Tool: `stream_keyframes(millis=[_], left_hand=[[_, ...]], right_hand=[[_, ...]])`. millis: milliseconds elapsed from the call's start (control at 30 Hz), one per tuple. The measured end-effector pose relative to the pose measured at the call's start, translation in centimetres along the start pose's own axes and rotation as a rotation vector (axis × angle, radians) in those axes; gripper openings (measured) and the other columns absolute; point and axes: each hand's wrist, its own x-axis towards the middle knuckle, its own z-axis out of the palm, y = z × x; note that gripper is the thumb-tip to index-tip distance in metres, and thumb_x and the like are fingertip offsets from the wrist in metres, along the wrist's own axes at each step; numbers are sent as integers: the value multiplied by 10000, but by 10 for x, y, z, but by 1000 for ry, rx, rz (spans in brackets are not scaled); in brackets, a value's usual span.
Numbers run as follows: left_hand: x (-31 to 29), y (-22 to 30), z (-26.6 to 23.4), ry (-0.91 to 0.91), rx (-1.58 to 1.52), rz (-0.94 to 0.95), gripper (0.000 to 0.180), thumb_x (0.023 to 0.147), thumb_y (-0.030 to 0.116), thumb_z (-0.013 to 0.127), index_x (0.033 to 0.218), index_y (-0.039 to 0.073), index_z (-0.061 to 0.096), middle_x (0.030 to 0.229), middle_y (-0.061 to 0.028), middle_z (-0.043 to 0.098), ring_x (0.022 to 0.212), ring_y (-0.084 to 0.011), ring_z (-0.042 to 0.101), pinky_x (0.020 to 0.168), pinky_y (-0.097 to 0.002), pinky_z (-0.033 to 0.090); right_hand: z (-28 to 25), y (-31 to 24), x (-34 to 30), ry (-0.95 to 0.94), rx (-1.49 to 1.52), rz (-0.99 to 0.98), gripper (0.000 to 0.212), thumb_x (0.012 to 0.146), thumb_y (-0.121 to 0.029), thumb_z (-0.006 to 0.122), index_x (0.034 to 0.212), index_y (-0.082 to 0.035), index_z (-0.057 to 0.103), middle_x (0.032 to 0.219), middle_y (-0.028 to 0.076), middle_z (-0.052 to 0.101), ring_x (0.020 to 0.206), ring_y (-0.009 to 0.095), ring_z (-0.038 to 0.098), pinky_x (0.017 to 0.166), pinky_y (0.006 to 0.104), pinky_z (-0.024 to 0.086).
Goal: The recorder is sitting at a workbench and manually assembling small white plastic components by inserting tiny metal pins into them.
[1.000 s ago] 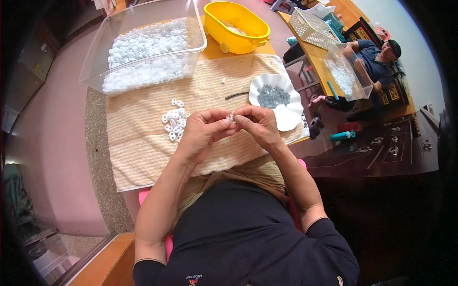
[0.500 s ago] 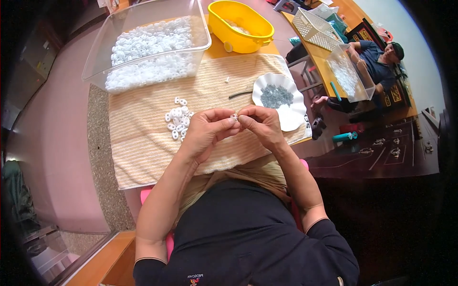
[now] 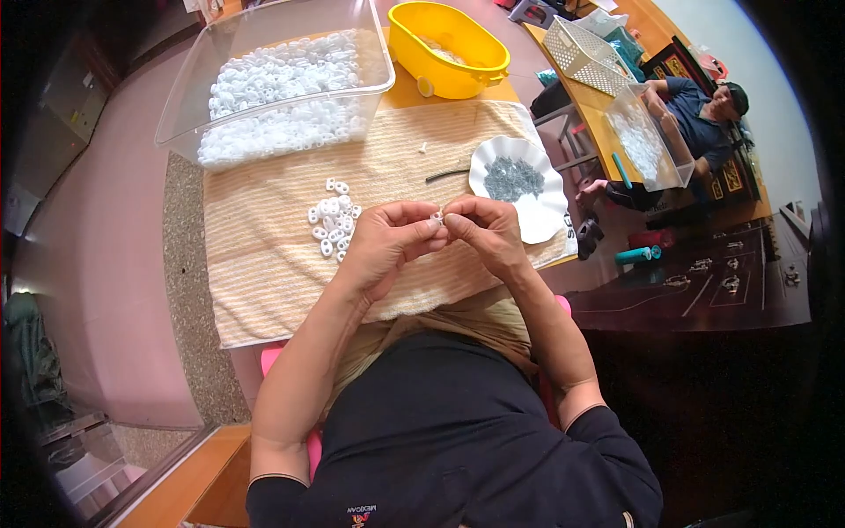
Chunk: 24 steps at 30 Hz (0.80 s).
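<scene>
- Two hands, mine: left hand [image 3: 387, 239] and right hand [image 3: 486, 231] meet, fingertips clamped on a small pale piece [image 3: 437, 217], left of the scalloped plate [image 3: 539, 216].
- Grey bits [image 3: 512, 180]: in the plate.
- Loose white pieces [image 3: 334, 216]: well left of it.

Bright centre, dark bowed edges

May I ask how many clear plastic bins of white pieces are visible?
2: one large clear plastic bin beyond the left hand, at upper left, and a second clear plastic bin at upper right, before the co-worker. Others could be hidden.
</scene>
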Motion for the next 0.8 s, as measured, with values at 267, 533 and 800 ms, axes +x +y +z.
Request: stream_keyframes(millis=[267, 533, 800], left_hand=[[1, -2, -1, 6, 4, -2, 209, 859, 41, 661, 1048, -35, 616, 934, -119, 676, 816, -162, 675, 774, -280, 579], [1, -3, -1, 10, 11, 2, 202, 861, 34, 655, 1047, -36, 618, 938, -127, 678, 813, -169, 676, 775, -287, 580], [2, -5, -1, 19, 4, 16, 207, 854, 32, 663, 1042, -42, 617, 930, -133, 677, 812, -177, 676, 781, -294, 579]], right_hand=[[-1, 0, 0, -16, -40, 2, 138, 895, -71, 637, 950, 55, 650, 826, 65, 670, 733, 105, 637, 671, 226, 543], [-6, 1, 1, -70, -79, 45, 145, 912, -71, 617, 953, 65, 641, 897, 68, 644, 780, 105, 626, 694, 226, 546], [0, -2, 1, -52, -59, 59, 162, 921, -99, 613, 962, 55, 640, 832, 56, 666, 744, 97, 627, 677, 225, 536]])
